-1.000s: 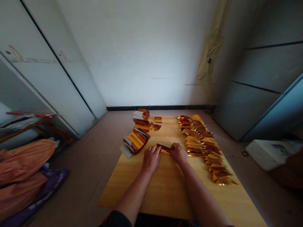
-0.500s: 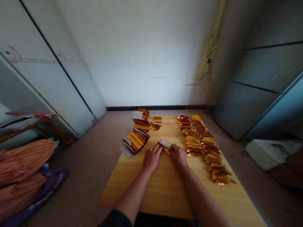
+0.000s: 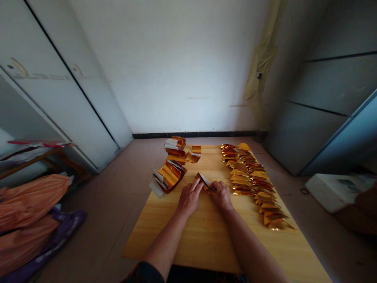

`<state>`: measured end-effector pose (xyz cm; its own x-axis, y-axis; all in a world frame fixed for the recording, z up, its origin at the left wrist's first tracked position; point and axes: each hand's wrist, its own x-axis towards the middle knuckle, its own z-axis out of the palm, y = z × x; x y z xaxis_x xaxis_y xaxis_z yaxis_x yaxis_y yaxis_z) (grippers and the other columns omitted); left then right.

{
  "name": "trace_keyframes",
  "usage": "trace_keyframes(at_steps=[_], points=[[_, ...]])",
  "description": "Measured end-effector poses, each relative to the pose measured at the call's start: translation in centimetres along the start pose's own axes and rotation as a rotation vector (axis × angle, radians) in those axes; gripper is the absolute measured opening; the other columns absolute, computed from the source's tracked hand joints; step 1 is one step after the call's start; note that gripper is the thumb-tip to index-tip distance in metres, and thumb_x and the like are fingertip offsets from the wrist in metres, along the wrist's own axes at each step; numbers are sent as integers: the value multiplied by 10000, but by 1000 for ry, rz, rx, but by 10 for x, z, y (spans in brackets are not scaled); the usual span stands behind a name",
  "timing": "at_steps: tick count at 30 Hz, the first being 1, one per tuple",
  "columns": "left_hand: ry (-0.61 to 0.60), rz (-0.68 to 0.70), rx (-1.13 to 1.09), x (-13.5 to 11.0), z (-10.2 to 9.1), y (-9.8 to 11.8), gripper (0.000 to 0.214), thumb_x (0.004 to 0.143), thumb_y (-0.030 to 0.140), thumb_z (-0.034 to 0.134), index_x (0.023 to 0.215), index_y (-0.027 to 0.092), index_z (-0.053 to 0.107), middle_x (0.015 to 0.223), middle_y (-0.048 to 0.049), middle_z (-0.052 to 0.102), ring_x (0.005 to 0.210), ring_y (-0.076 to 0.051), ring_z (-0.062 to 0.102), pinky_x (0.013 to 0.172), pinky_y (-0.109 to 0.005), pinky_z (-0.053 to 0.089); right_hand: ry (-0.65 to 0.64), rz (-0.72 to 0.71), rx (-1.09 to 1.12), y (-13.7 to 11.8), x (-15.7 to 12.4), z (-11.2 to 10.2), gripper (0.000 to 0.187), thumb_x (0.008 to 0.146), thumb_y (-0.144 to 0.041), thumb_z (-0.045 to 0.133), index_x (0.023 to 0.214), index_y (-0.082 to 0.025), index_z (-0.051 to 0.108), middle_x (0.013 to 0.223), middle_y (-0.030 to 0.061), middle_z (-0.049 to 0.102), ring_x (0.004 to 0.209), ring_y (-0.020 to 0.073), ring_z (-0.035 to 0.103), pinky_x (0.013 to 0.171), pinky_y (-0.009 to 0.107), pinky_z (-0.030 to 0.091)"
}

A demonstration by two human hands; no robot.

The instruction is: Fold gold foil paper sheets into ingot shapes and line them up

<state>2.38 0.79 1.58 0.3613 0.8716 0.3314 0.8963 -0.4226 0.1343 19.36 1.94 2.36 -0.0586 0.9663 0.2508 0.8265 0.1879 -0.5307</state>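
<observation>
Between my hands, a sheet of gold foil paper (image 3: 205,180) with a white back is partly folded over on the table. My left hand (image 3: 189,199) grips its left end, fingers long and pressed together over the edge. At the right end, my right hand (image 3: 221,195) pinches the paper with its fingers curled in. Both hands partly cover the sheet. Left of them lies a curved stack of gold foil sheets (image 3: 169,175) with white backs. To the right stand rows of folded gold foil pieces (image 3: 240,177).
The wooden table (image 3: 206,239) carries more foil sheets (image 3: 176,153) at its far left and a small loose foil piece (image 3: 196,149). Orange cloth (image 3: 32,200) lies at the left, and a white box (image 3: 331,192) stands on the floor at the right.
The paper between my hands has folded further, and its white strip looks narrower and more steeply slanted. My right hand has shifted slightly left. The stacks and rows stay put.
</observation>
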Motion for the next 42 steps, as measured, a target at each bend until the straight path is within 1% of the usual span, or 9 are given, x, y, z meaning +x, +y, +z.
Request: trace_keyframes(at_steps=[6,10,16,21,26,28,32,34,42], points=[[113,27,-3,-1,6,-3,565,784,39,411,1302,257,463,1336,-91,454,1125,-242,481,916,-398,426,106,-159,109,8,1,12,81,806,-233,563,750,-196,609,728,16,633,747,156,561,711,247,348],[107,26,-10,0,4,-1,490,792,53,420,1225,254,532,1268,-89,489,1053,-230,502,882,-387,447,178,-213,155,13,2,18,80,789,-223,567,716,-200,589,698,18,623,707,165,549,689,261,357],[92,42,-17,-1,-2,1,365,788,73,450,1057,248,625,1087,-72,557,955,-220,497,815,-371,442,208,-197,196,16,3,21,93,757,-147,508,709,-199,568,698,25,615,706,164,546,681,260,380],[71,64,-39,-3,-8,1,289,746,77,507,930,242,656,992,-60,574,925,-217,490,781,-362,419,190,-76,261,16,5,21,75,753,-179,483,718,-203,545,680,17,621,675,164,566,655,259,405],[64,71,-45,-3,-5,-1,244,727,74,519,851,228,661,931,-57,594,905,-224,495,760,-363,410,116,-107,333,17,5,18,107,697,-148,466,766,-215,513,831,33,679,792,179,615,756,289,442],[91,52,-55,-4,-4,-1,247,724,71,514,854,222,660,918,-59,596,897,-223,496,769,-366,409,95,-122,357,18,5,18,146,662,-124,451,766,-219,489,887,39,687,843,186,624,788,302,447],[160,3,-83,-6,-6,0,344,742,88,504,1034,223,627,939,-70,584,903,-225,490,810,-378,407,87,-129,342,20,5,20,174,630,-104,436,754,-223,467,894,42,689,853,196,631,806,320,445],[165,-16,-78,-6,-9,1,371,746,99,507,1077,228,613,942,-73,576,905,-229,485,817,-383,405,97,-133,329,20,5,21,174,632,-106,436,755,-222,476,866,39,685,822,193,627,781,310,449],[109,-11,-78,-4,-10,2,301,723,87,517,932,243,668,899,-64,554,898,-214,475,798,-365,410,130,-62,324,20,6,25,183,664,-124,444,794,-217,533,752,24,651,712,175,600,676,268,455]])
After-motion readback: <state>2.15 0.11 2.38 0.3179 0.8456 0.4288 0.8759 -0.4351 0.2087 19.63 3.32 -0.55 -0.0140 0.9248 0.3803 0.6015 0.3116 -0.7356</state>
